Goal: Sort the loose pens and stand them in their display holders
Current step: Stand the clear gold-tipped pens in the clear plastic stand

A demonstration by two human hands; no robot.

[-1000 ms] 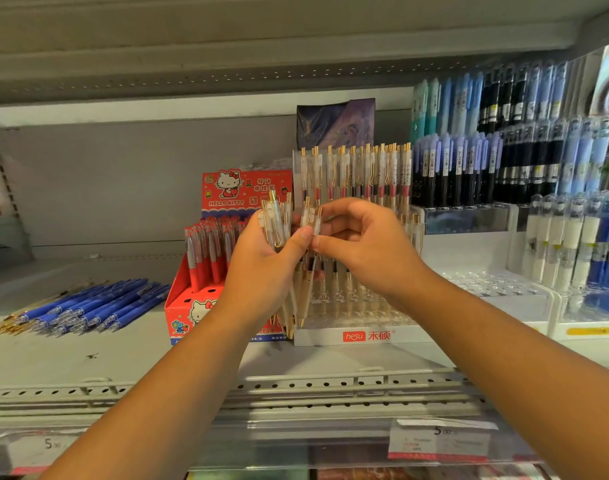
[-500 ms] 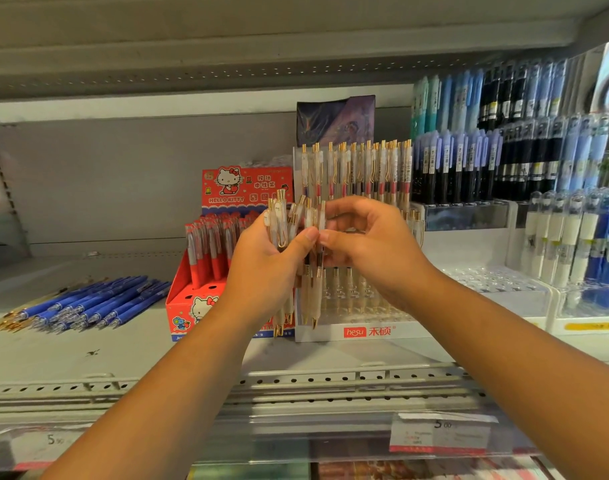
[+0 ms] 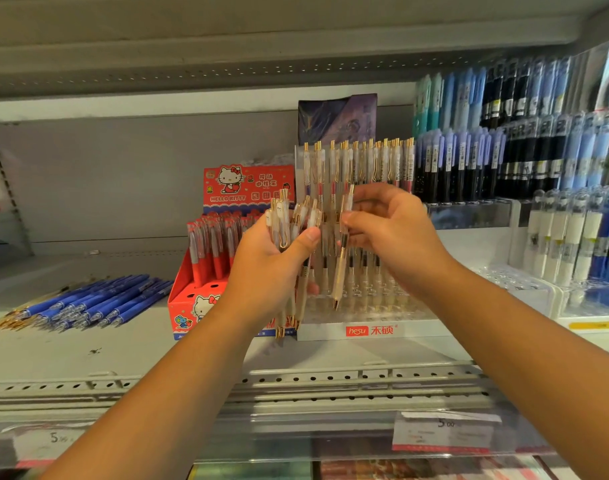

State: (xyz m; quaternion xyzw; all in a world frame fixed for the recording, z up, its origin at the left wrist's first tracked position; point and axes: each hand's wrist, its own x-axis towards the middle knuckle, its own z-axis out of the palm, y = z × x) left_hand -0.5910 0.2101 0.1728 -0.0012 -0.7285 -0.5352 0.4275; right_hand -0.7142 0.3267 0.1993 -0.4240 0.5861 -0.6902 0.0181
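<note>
My left hand (image 3: 268, 268) grips a bundle of several frosted white pens with gold clips (image 3: 287, 223), tips pointing down. My right hand (image 3: 389, 233) pinches one such pen (image 3: 341, 268) by its upper part and holds it upright, a little to the right of the bundle. Both hands hover in front of the clear display holder (image 3: 372, 327) with the red label, whose back rows hold matching gold-clip pens (image 3: 365, 164). A loose pile of blue pens (image 3: 88, 303) lies flat on the shelf at the left.
A red cartoon-cat box (image 3: 188, 306) of red pens stands left of the clear holder. Racks of blue, black and white pens (image 3: 504, 150) fill the right side. The shelf above (image 3: 227, 64) hangs low. Price tags (image 3: 441, 434) line the front rail.
My right hand has drawn one pen out of the bundle and moved it right, so a gap now separates the hands. My left hand keeps hold of the bundle.
</note>
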